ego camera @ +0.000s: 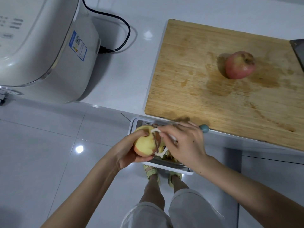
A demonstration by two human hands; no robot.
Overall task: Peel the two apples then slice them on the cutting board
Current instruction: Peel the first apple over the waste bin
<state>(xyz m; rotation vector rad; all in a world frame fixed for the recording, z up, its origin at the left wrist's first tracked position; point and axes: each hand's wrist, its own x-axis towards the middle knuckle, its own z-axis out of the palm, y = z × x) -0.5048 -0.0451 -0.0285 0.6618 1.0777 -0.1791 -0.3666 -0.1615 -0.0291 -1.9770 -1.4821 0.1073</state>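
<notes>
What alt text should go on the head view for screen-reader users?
Seen from above, a person's left hand holds a partly peeled apple over a white waste bin while the right hand holds a peeler against it. An unpeeled red apple sits on a wooden cutting board on the white counter, left of which stands a plugged-in white appliance.

Bare wood on the cutting board: matt, grain showing, darker damp-looking patches. White counter: smooth, glossy. Cream appliance: plastic shell, smooth, soft sheen, with a paper-like printed sticker on its side. Black cord: matt. Pale floor: tiles, highly glossy, bright reflections. White bin: plastic rim, shiny metal inner wall. White peeler: plastic frame, dull metal blade, teal handle end. Red whole apple: smooth skin, slight shine. Yellow half-peeled apple: bare flesh, matt. Light trousers: cloth, matt.
</notes>
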